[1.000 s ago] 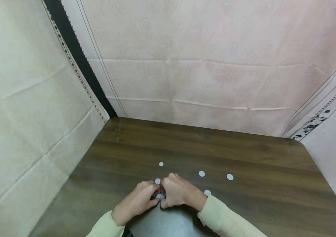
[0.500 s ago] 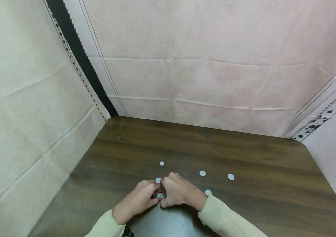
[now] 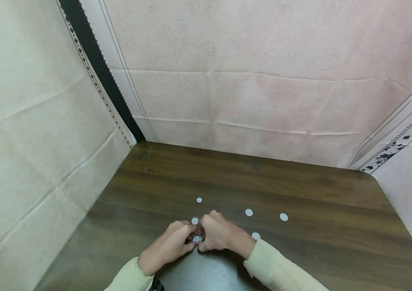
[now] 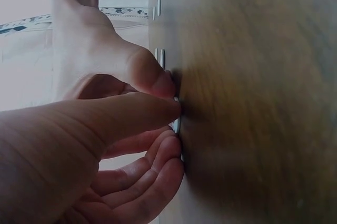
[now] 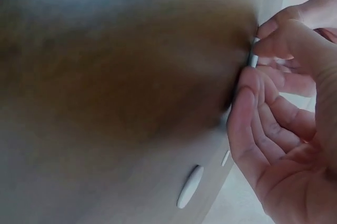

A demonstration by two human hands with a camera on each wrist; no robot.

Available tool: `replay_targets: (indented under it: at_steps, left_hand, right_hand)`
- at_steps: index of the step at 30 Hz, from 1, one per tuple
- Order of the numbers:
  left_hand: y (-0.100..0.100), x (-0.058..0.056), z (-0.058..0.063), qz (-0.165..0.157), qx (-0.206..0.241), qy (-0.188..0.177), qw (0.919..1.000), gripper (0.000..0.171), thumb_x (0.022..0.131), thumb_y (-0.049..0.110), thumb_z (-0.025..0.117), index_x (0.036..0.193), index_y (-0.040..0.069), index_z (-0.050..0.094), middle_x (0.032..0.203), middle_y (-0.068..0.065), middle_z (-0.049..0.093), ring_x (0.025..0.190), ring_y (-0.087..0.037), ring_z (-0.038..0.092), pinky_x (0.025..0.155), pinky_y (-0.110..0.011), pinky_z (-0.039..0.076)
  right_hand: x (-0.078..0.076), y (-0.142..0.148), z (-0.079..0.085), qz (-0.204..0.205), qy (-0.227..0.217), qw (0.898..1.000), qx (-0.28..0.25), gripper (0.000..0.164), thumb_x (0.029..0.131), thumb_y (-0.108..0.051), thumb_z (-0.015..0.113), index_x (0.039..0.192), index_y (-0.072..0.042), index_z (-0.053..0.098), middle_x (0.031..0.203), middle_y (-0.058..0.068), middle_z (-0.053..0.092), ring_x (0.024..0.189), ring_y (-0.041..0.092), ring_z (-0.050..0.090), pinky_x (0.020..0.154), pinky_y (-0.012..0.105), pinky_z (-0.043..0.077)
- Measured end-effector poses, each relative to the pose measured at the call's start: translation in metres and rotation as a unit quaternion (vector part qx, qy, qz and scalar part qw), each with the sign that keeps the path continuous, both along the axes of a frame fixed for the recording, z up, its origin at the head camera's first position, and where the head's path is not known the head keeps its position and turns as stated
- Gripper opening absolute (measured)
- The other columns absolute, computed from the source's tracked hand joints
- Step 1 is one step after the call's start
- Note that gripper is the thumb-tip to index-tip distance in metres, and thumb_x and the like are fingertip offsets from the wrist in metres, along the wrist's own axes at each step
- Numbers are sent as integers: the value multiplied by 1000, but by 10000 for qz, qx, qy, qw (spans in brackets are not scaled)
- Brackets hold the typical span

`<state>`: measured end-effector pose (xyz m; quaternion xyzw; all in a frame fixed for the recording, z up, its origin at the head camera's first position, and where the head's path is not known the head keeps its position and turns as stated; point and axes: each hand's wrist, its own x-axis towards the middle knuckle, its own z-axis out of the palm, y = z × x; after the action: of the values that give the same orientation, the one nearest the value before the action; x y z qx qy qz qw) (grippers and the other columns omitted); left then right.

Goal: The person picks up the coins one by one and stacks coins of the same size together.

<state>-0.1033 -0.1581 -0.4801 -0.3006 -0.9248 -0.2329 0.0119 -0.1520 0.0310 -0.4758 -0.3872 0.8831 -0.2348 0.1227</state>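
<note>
A small flat white disc [image 3: 196, 239] lies on the brown table between my two hands. My left hand [image 3: 169, 246] grips it from the left, thumb at the near edge and curled fingers at the far side. From the right, my right hand [image 3: 220, 234] pinches the same spot, its fingers bent and the thumb low on the table. The two hands' fingertips meet around the disc and partly cover it. In the left wrist view the white edge [image 4: 177, 125] shows between thumb and fingers; in the right wrist view a white edge [image 5: 254, 55] shows beside the thumb.
Another white disc [image 3: 194, 221] lies just beyond the fingertips, and a smaller one [image 3: 199, 200] farther back. More discs lie to the right, one [image 3: 255, 235] by the right wrist. Pale cloth [image 3: 246, 101] hangs behind the wooden table [image 3: 318, 194].
Two overlapping white shapes between the hands now look like one disc. The hands keep nearly the same pose, and the whole head view has shifted slightly.
</note>
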Motion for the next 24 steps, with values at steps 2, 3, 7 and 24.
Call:
replay_targets:
  at_steps: [2, 3, 7, 24]
  left_hand:
    - [0, -1, 0, 2, -2, -49, 10000, 25, 85, 7, 84, 77, 13, 62, 72, 4, 55, 67, 2, 41, 59, -17, 38]
    - [0, -1, 0, 3, -12, -76, 10000, 25, 85, 7, 84, 77, 13, 62, 72, 4, 55, 67, 2, 41, 59, -17, 38]
    - [-1, -1, 0, 17, -33, -104, 9999, 24, 85, 7, 85, 77, 13, 62, 71, 6, 53, 66, 2, 42, 59, -18, 39]
    - [-3, -1, 1, 5, 41, -80, 10000, 20, 83, 4, 83, 79, 12, 65, 74, 3, 59, 68, 2, 47, 62, -18, 43]
  right_hand:
    - [0, 1, 1, -8, -105, 9999, -45, 14, 73, -14, 85, 77, -16, 72, 68, -13, 66, 58, -8, 54, 55, 12, 46]
    - [-1, 2, 2, -6, -160, 9998, -72, 13, 73, -13, 84, 78, -16, 72, 69, -12, 67, 59, -8, 55, 56, 12, 47]
    - [-3, 4, 3, 8, -434, 9988, -229, 13, 73, -7, 83, 79, -15, 74, 73, -8, 72, 63, -9, 57, 59, 11, 50]
    - [-2, 6, 8, 110, -623, 9978, -221, 10, 78, -6, 83, 83, -11, 75, 77, -6, 74, 66, -8, 59, 62, 13, 51]
